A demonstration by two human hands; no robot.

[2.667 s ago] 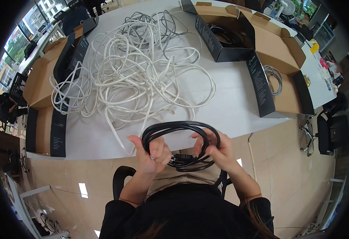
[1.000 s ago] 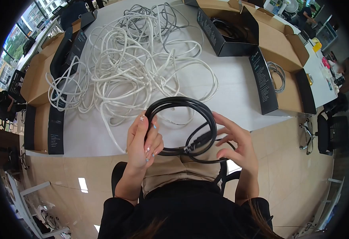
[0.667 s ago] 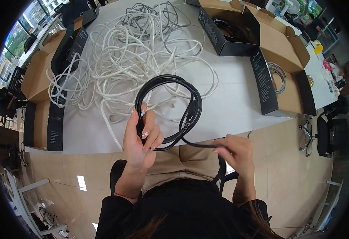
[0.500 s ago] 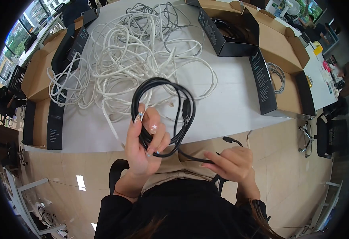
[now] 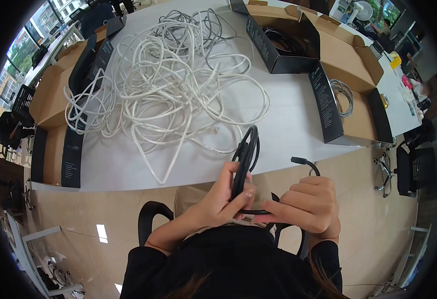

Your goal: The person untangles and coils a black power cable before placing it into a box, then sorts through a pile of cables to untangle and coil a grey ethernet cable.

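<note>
A coiled black cable (image 5: 249, 152) is gripped in my left hand (image 5: 228, 199), its loops turned nearly edge-on to me just off the table's front edge. My right hand (image 5: 312, 203) is closed around the cable's free end, with a short length stretched between the two hands. The connector (image 5: 299, 160) on that end sticks out above my right fist. Behind my hands, a tangled heap of white cables (image 5: 178, 89) lies on the table, with grey cables (image 5: 198, 32) at its far side.
An open black box (image 5: 71, 159) stands on the white table (image 5: 278, 114) at left. At back right, one box (image 5: 298, 62) holds black cable; the box beside it (image 5: 328, 109) holds a grey cable coil (image 5: 344, 97). An office chair (image 5: 412, 169) stands on the floor at right.
My left hand has moved right and lower, turning the black coil from face-on to nearly edge-on. My right hand has shifted slightly right, still holding the cable end.
</note>
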